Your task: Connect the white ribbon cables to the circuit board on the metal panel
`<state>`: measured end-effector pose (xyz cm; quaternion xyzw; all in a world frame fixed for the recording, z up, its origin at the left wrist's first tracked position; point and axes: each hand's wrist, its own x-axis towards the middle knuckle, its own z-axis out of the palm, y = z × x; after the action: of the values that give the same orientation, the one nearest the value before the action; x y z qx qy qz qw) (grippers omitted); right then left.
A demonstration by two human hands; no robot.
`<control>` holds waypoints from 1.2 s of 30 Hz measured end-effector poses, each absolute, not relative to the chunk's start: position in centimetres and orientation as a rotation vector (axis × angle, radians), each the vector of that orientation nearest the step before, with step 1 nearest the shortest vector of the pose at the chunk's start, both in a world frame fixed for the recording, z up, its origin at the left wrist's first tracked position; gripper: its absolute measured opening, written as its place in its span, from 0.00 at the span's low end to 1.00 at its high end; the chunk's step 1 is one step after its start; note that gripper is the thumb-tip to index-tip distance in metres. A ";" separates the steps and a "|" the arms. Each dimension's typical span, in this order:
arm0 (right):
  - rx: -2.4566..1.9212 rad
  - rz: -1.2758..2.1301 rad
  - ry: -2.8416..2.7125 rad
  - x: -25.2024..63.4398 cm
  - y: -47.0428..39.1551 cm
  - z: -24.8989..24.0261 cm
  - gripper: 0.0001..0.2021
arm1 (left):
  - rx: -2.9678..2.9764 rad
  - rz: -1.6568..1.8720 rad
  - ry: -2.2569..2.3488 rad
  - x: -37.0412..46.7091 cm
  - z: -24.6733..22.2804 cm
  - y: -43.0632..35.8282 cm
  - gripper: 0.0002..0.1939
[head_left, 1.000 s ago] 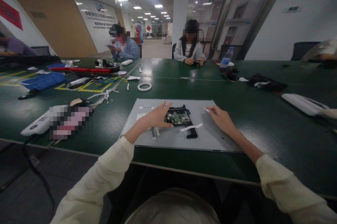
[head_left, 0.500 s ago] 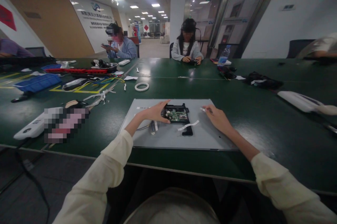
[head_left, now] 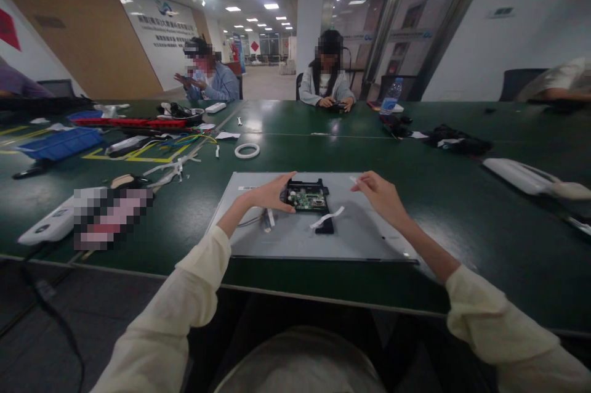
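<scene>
Right hand [head_left: 381, 197] pinches 1 strip [head_left: 353, 179] near panel's [head_left: 277, 246] far-right corner; left hand [head_left: 270, 193] cups board [head_left: 305, 199], grip unclear. Next move likely needs care.

Your panel [head_left: 360, 236] has a smooth, satin grey face, perhaps painted metal, though the blur leaves that unsure. The frame [head_left: 325, 228] is matt black plastic; your tabletop [head_left: 286, 156] is glossy green, your sleeves [head_left: 173, 297] creased, matt cloth.
</scene>
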<state>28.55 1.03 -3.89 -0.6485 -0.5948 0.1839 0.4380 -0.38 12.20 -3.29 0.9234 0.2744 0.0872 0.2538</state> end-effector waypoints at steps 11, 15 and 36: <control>-1.179 1.260 -1.141 21.8 4.3 -2.8 0.11 | 2.285 0.976 0.860 5.9 -0.7 11.1 0.17; -1.116 1.358 -1.183 21.7 4.5 -3.3 0.13 | 2.304 0.978 0.896 6.5 -2.4 11.7 0.15; -1.436 1.220 -1.350 22.0 3.6 -2.4 0.06 | 2.449 1.052 0.917 5.1 -3.7 12.4 0.16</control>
<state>21.97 3.61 -2.43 -0.5677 -0.5336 0.4825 0.4003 5.13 12.36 -3.68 0.8575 0.3212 0.3682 0.1608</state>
